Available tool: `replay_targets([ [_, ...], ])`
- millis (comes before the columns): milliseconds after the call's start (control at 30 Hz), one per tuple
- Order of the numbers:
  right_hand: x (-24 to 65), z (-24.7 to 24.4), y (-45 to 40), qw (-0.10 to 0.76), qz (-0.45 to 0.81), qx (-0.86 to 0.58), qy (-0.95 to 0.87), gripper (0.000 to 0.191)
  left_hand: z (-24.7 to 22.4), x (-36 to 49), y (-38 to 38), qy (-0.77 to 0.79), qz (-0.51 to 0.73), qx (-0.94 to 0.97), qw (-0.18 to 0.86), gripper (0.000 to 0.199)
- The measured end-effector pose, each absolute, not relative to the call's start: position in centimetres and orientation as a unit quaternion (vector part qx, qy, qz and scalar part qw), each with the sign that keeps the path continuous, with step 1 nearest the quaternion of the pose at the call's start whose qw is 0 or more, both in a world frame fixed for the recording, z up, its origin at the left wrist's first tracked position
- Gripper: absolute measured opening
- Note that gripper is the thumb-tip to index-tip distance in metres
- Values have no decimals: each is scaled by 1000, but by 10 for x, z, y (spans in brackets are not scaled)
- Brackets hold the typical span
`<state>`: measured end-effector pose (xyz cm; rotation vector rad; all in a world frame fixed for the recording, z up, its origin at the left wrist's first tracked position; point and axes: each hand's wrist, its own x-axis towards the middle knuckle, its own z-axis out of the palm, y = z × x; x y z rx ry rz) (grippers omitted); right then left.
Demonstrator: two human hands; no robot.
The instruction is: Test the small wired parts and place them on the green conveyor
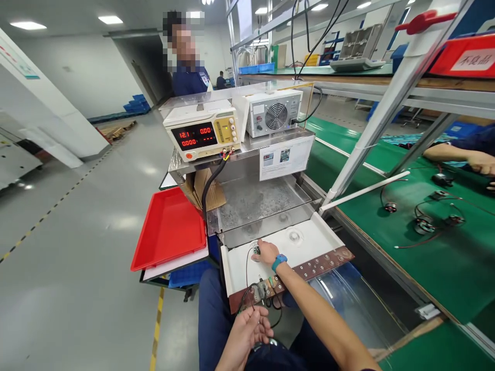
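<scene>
My right hand (268,252), with a blue band on the wrist, reaches over the white tray-like fixture (273,239). Its fingers are closed on a small motor (257,250), largely covered by the hand. A thin lead (247,268) runs from the motor down towards my left hand (250,327). There, thumb and forefinger pinch the thin wire end (253,307) in front of the fixture. Between the hands lies a brown strip (309,269) with several screws. Black cables and clips (263,289) are attached near its left part.
A lit power supply (204,133) and a grey fan-cooled unit (274,114) stand on the metal shelf ahead. A red tray (170,226) is at left. Several motors (424,224) lie on the green bench, near a co-worker's hand (483,164). Another person (189,77) stands behind the shelf.
</scene>
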<state>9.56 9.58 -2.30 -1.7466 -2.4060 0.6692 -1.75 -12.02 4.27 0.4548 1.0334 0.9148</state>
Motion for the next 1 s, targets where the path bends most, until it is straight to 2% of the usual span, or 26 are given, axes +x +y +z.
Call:
replay_targets([
  [133,100,-27,95,51,219,-555,-801,34,53,-19,-92,507,418,274,703,51],
  [367,100,-30,100,27,241,-566,-788,40,51,-19,-35,537,402,356,650,57],
  [633,99,-38,103,30,232,-572,-786,39,12,0,-1,583,431,460,512,36],
  [1000,100,-36,103,32,225,-570,-790,41,-2,3,-2,573,383,501,524,22],
])
